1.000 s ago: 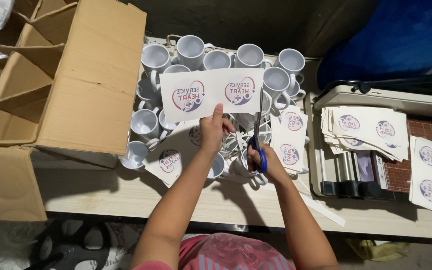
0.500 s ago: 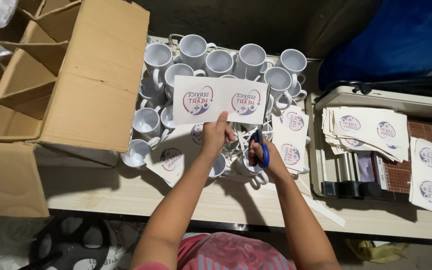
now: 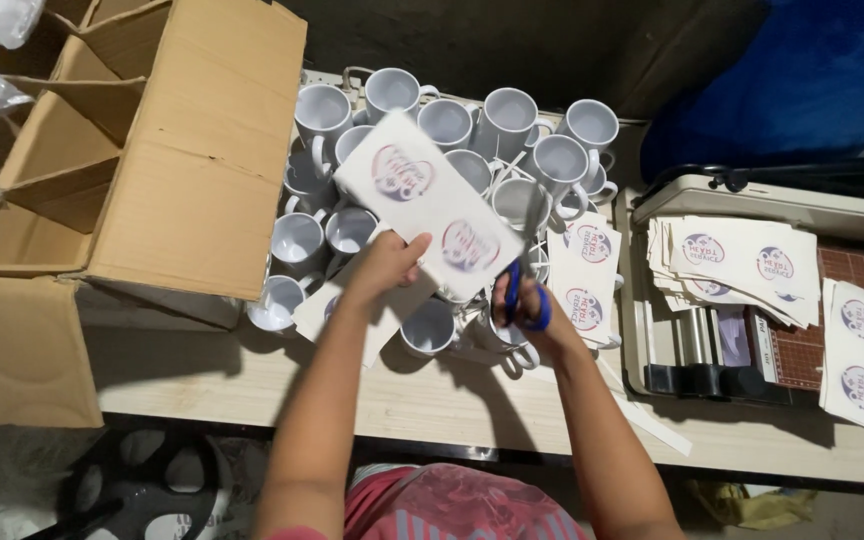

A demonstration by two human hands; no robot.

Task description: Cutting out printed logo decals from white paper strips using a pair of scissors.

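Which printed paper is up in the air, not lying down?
The sheet in the left hand, tilted over the mugs. The other sheets lie on stacks.

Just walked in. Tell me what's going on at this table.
A person holds a printed sheet up in the left hand and works blue-handled scissors at its edge with the right hand. Below it white mugs crowd the table. An open cardboard box sits at left, and at right more printed sheets lie stacked on a paper trimmer.
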